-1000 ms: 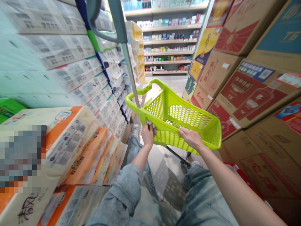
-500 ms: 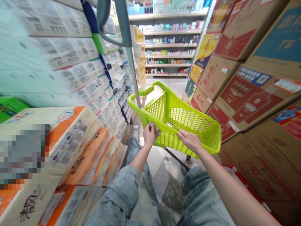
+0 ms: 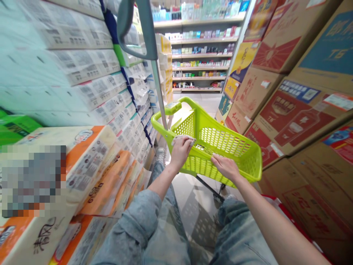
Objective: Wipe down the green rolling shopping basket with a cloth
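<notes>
A lime-green plastic shopping basket with perforated walls (image 3: 228, 136) stands in front of me on a wheeled frame, a trolley. My left hand (image 3: 180, 151) is closed on a crumpled, whitish cloth (image 3: 190, 139), which lies against the near rim close to the basket's left end. Only a bit of the cloth shows past the fingers. Farther right along this same rim, my right hand (image 3: 224, 165) is closed on the edge, thumb and fingers over it. A grey pole with a looped handle (image 3: 150, 36) rises at the basket's left end.
Stacked tissue packs (image 3: 104, 173) crowd the left side, with paper bundles (image 3: 96, 70) piled behind. Cardboard cartons (image 3: 292, 114) form a wall at right. Product shelves (image 3: 201, 55) stand at the far end beyond the tiled floor (image 3: 187, 206).
My left hand has moved up from the basket's outer side onto the rim, bringing the cloth with it. My right hand stays on the rim. The view has shifted slightly.
</notes>
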A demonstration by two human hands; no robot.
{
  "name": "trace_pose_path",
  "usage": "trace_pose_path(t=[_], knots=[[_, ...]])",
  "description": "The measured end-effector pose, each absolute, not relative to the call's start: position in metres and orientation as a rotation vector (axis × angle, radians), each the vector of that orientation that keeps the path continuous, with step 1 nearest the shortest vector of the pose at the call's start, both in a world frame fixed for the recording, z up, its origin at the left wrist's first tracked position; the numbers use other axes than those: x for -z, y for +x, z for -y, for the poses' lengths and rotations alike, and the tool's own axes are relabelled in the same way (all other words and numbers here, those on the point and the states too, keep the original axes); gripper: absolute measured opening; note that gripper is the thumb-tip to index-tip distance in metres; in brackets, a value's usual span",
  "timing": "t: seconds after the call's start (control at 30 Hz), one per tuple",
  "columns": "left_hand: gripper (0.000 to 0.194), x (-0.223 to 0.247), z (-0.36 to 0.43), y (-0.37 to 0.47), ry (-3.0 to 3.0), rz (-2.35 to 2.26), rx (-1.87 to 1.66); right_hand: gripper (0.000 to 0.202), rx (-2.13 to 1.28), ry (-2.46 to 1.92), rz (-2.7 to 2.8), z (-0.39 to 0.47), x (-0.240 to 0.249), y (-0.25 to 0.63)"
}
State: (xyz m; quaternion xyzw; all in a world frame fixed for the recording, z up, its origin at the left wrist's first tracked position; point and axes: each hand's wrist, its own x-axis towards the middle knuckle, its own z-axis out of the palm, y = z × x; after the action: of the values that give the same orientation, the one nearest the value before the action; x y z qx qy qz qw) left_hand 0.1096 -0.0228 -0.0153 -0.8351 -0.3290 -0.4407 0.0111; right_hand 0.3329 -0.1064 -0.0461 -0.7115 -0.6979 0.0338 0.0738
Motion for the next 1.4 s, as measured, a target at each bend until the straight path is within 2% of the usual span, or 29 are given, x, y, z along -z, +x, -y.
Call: trace_pose_path(t=[0.13, 0.33, 0.6, 1.03, 1.4], knots=[[0.018, 0.008, 0.006, 0.103, -2.594, 0.904, 0.965, 0.045, -0.105, -2.111, 2.083, 0.107, 0.049, 0.335], [0.023, -0.005, -0.025, 0.081, -2.498, 0.981, 0.777, 0.044, -0.103, -2.087, 2.089, 0.106, 0.053, 0.338], [0.034, -0.005, -0.007, 0.096, -2.441, 1.045, 0.687, 0.049, -0.099, -2.172, 2.1, 0.105, 0.047, 0.35], [0.028, -0.009, -0.015, 0.122, -2.517, 1.129, 0.558, 0.058, -0.177, -2.166, 2.216, 0.094, 0.043, 0.366], [0.03, -0.004, -0.027, 0.118, -2.476, 1.082, 0.698, 0.056, -0.282, -2.191, 2.212, 0.076, 0.045, 0.371]])
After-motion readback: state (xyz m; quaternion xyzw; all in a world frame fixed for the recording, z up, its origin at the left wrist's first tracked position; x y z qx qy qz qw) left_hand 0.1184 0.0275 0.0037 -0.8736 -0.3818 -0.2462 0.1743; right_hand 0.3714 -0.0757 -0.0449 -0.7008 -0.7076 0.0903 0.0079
